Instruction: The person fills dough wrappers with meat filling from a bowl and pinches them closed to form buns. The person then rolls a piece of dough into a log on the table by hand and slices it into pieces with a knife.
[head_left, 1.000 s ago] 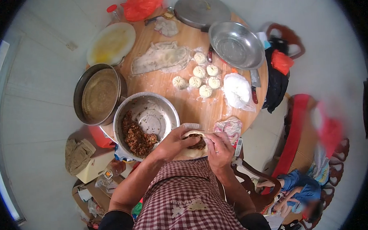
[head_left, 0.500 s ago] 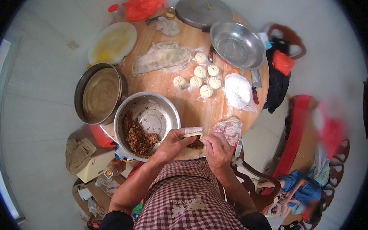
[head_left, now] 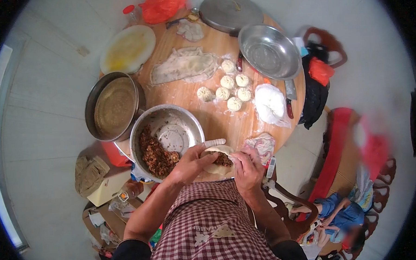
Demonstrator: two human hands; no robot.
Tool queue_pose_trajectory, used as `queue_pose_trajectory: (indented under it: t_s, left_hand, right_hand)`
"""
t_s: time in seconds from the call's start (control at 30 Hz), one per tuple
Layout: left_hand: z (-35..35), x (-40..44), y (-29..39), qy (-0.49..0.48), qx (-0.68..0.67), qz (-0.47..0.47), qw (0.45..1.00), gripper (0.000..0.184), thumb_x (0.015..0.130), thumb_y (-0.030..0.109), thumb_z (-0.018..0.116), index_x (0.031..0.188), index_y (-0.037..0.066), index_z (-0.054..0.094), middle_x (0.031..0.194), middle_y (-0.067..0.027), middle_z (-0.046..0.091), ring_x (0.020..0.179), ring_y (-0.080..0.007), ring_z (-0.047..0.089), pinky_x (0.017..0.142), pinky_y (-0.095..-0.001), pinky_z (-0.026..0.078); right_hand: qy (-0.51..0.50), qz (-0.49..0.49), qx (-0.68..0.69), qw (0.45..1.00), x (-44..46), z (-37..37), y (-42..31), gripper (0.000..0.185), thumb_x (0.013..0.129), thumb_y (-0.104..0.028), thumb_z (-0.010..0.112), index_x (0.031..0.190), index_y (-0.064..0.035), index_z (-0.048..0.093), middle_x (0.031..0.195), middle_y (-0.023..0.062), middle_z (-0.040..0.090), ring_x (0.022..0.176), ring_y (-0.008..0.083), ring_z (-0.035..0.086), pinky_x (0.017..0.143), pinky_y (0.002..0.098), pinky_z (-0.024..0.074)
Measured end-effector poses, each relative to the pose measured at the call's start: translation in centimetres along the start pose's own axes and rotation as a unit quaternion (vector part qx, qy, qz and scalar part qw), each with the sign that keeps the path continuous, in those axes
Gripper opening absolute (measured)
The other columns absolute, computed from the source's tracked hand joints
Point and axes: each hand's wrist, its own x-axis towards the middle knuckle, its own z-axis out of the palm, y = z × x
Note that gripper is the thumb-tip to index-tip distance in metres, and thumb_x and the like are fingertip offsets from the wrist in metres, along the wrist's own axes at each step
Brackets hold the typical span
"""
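Cupping the far and near sides of a dough wrapper (head_left: 215,169), the left hand (head_left: 192,164) supports it, thumb laid over the filling; one finger of this hand wears a pale wrap. Right hand (head_left: 248,169) pinches the wrapper's right edge between thumb and fingers. Wrapper sits between the two hands, in front of the apron (head_left: 211,213), its top gaping, dark meat filling (head_left: 224,161) showing inside.

Just beside the left hand, to its left: a steel bowl (head_left: 179,131), with more brown mixture (head_left: 154,153) heaped on its left and near side. Just beyond the right hand: a crumpled patterned cloth (head_left: 260,145) at the edge of the round wooden table (head_left: 217,122).

Farther out, mid-table: seven pleated buns (head_left: 227,81) in a loose cluster, flour dusted about them. Right of these, a white plastic bag (head_left: 268,104), with a broad-bladed knife (head_left: 290,89) near it. Left of them, a flat, floury cloth (head_left: 184,66). Behind the bowl, at the left, a deep round pan (head_left: 112,106). Far side: a second, shiny basin (head_left: 269,50) and a grey round lid (head_left: 230,12).

Lower right, off the table: a person in blue (head_left: 348,217).
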Motion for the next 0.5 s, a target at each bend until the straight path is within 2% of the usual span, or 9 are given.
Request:
queue_pose_trajectory:
  t_s: [0.07,0.1,0.17,0.3,0.33,0.37,0.43,0.5]
  left_hand:
    - [-0.2,0.0,-0.4,0.009,-0.023,-0.001,1.0,0.042,0.099,0.012,0.065,0.138,0.001,0.057,0.113,-0.0088,0.071,0.101,-0.0154,0.068,0.088,-0.0306,0.057]
    - [0.1,0.0,-0.3,0.026,0.009,-0.004,1.0,0.038,0.099,0.013,0.064,0.136,0.001,0.06,0.111,-0.0081,0.072,0.1,-0.0143,0.068,0.087,-0.0299,0.057]
    - [0.3,0.1,-0.3,0.044,0.039,-0.006,0.998,0.036,0.1,0.013,0.064,0.133,0.0,0.062,0.109,-0.0075,0.073,0.098,-0.0132,0.068,0.086,-0.0292,0.057]
    - [0.4,0.1,-0.6,0.033,0.116,0.05,0.991,0.029,0.1,0.014,0.065,0.125,0.0,0.068,0.108,-0.0053,0.074,0.094,-0.0093,0.066,0.085,-0.0279,0.056]
    - [0.4,0.1,-0.5,0.028,0.13,0.061,0.989,0.028,0.1,0.014,0.065,0.124,0.0,0.069,0.11,-0.0047,0.074,0.094,-0.0086,0.066,0.085,-0.0278,0.055]
    - [0.5,0.0,-0.4,0.028,0.129,0.06,0.989,0.028,0.1,0.014,0.065,0.124,0.0,0.069,0.11,-0.0047,0.074,0.094,-0.0086,0.066,0.085,-0.0278,0.055]
    - [0.8,-0.1,-0.1,0.033,0.211,0.059,0.975,0.025,0.101,0.009,0.06,0.123,-0.003,0.068,0.102,-0.0068,0.074,0.094,-0.0101,0.066,0.086,-0.028,0.056]
    - [0.8,-0.1,0.5,0.025,0.23,0.046,0.972,0.028,0.101,0.008,0.061,0.125,-0.004,0.066,0.104,-0.0069,0.074,0.095,-0.0111,0.066,0.087,-0.0281,0.055]
  right_hand:
    - [0.017,0.007,-0.008,1.0,0.3,0.0,-0.6,0.017,0.081,-0.001,0.076,0.097,-0.0022,0.07,0.091,0.0123,0.064,0.08,0.0298,0.068,0.068,0.0365,0.0574]
    - [0.017,0.007,-0.008,1.0,0.3,0.1,-0.4,0.017,0.081,-0.001,0.076,0.097,-0.0022,0.07,0.091,0.0123,0.064,0.08,0.0298,0.068,0.068,0.0365,0.0574]
    - [0.003,-0.068,-0.054,0.996,0.3,0.2,0.2,0.018,0.081,-0.002,0.077,0.097,-0.0032,0.07,0.091,0.0115,0.065,0.08,0.0298,0.068,0.068,0.0361,0.0576]
    - [-0.008,-0.062,-0.059,0.996,0.0,0.3,0.0,0.019,0.079,-0.003,0.078,0.096,-0.0041,0.069,0.09,0.0103,0.065,0.081,0.0286,0.068,0.068,0.0359,0.0574]
    - [-0.018,-0.031,-0.05,0.998,0.1,0.3,-0.2,0.02,0.079,-0.003,0.078,0.097,-0.0037,0.07,0.09,0.0099,0.065,0.081,0.0281,0.068,0.068,0.0359,0.0573]
    - [-0.029,0.001,-0.042,0.999,0.1,0.2,-0.4,0.021,0.078,-0.003,0.078,0.098,-0.0033,0.07,0.09,0.0095,0.065,0.081,0.0275,0.069,0.067,0.0358,0.0571]
    - [-0.036,-0.006,-0.057,0.998,0.3,0.0,-0.8,0.022,0.078,-0.002,0.078,0.099,-0.0034,0.071,0.09,0.0097,0.065,0.08,0.0271,0.069,0.066,0.036,0.0569]
    - [-0.044,-0.013,-0.072,0.996,0.2,0.0,-0.7,0.023,0.079,-0.002,0.078,0.1,-0.0034,0.071,0.09,0.0099,0.065,0.08,0.0266,0.069,0.066,0.0363,0.0568]
